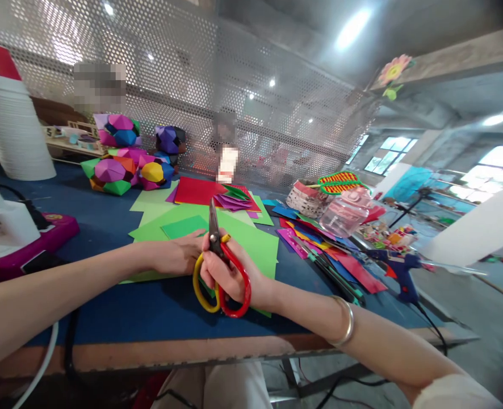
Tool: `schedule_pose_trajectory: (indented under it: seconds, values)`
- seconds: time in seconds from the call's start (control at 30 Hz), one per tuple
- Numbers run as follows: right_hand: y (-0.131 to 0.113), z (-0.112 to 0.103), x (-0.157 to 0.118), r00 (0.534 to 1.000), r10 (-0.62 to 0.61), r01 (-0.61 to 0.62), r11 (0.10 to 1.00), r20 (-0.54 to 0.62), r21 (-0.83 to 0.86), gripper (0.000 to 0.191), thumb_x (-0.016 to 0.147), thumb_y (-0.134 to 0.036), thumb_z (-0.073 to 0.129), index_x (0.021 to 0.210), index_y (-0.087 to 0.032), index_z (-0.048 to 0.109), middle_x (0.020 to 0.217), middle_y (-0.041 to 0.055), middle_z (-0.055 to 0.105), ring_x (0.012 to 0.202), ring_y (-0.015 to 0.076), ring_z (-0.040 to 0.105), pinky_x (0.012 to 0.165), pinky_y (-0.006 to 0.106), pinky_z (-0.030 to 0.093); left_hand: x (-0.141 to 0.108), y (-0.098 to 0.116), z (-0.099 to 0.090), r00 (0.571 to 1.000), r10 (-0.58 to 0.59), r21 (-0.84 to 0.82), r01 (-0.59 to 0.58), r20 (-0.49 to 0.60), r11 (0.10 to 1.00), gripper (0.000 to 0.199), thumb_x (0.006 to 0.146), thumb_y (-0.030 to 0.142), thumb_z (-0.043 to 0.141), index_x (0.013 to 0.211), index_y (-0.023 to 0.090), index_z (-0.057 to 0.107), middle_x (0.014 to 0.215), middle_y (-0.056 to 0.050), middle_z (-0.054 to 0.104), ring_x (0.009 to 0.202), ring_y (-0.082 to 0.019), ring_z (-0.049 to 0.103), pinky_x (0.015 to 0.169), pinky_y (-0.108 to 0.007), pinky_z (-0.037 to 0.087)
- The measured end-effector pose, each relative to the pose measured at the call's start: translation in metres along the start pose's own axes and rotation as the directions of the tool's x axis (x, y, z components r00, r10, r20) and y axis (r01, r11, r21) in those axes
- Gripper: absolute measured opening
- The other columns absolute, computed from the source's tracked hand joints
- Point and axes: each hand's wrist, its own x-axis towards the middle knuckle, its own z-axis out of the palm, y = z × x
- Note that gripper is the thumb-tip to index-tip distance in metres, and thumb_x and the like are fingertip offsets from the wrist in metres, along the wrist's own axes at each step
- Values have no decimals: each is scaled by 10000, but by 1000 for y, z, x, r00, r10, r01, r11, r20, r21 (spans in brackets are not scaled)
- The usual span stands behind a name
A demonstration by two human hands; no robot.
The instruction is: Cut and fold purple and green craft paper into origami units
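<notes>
My right hand (237, 270) is closed round a pair of scissors (213, 236) with dark blades, one yellow loop and one red loop. The blades point up and away from me and look nearly closed. Close beside it, my left hand (175, 254) has its fingers bent down at a dark green paper sheet (185, 227); its fingertips are partly hidden behind the scissors and my right hand. Beneath both hands lie larger light green sheets (255, 238). Just beyond are red sheets (196, 190) with folded purple and green paper pieces (234, 200) on top.
Faceted coloured paper balls (110, 170) stand at back left, near stacked white cups (13, 125) and a purple power strip (59, 233). On the right lie coloured paper strips (353, 267), a box cutter (330, 272), a clear jar (345, 213) and a blue glue gun (405, 272).
</notes>
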Motion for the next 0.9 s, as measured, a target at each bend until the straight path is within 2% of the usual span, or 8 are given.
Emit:
schedule_pose_trajectory:
  seconds: [0.1, 0.23, 0.33, 0.43, 0.67, 0.77, 0.9]
  values:
    - [-1, -4, 0, 1000, 8, -8, 1000, -11, 19, 227, 974, -431, 532, 998, -249, 397, 599, -91, 516, 452, 81, 435, 430, 199, 374, 2, 2, -2, 988, 47, -48, -40, 144, 998, 395, 900, 14, 453, 1145, 202, 699, 1441, -23, 576, 1417, -255, 380, 1226, -439, 139]
    - [-1, -14, -1, 997, -6, 9, 999, -80, 41, 167, 1010, -408, 467, 1019, -259, 391, 596, -93, 519, 424, 80, 392, 407, 199, 334, 6, 3, 0, 993, 67, -85, -59, 100, 995, 400, 946, 62, 444, 1252, 236, 633, 1502, -10, 506, 1442, -229, 342, 1230, -464, 100]
    - [-4, -19, -2, 999, 9, -8, 1000, -49, 24, 205, 991, -423, 500, 998, -256, 381, 593, -90, 517, 438, 85, 408, 411, 199, 346, 7, 1, 2, 989, 105, -69, -99, 100, 993, 384, 974, 99, 426, 1281, 244, 606, 1503, -8, 502, 1440, -210, 340, 1229, -478, 43]
    - [-7, -20, -3, 998, 58, -58, 998, -20, -9, 212, 980, -417, 497, 984, -250, 366, 603, -92, 503, 436, 80, 421, 410, 194, 349, 7, -1, 2, 984, 145, -17, -144, 107, 989, 381, 971, 107, 418, 1262, 234, 627, 1530, -31, 473, 1451, -233, 323, 1225, -496, 13]
    - [-6, -25, -3, 999, 52, -52, 997, 2, -59, 204, 955, -346, 519, 1004, -248, 347, 592, -108, 488, 440, 82, 439, 426, 192, 379, 9, 7, -2, 989, 54, -55, -47, 136, 997, 355, 1006, 207, 383, 1282, 226, 605, 1533, -53, 468, 1452, -239, 333, 1226, -484, 36]
    - [0, -35, -4, 999, 35, -38, 991, -24, -128, 139, 978, -332, 458, 1011, -243, 357, 591, -98, 507, 451, 87, 444, 438, 196, 382, 11, 9, -2, 992, 29, -81, -20, 121, 996, 346, 1035, 301, 377, 1329, 240, 549, 1567, -61, 423, 1471, -241, 308, 1225, -502, 18]
    - [7, -56, -6, 995, 6, -27, 977, -98, -212, 134, 977, -335, 457, 1001, -238, 368, 592, -93, 525, 466, 91, 451, 466, 210, 378, 12, 10, -4, 991, 7, -78, 3, 132, 997, 435, 1034, 347, 403, 1445, 206, 419, 1582, -111, 391, 1468, -261, 328, 1229, -499, 71]
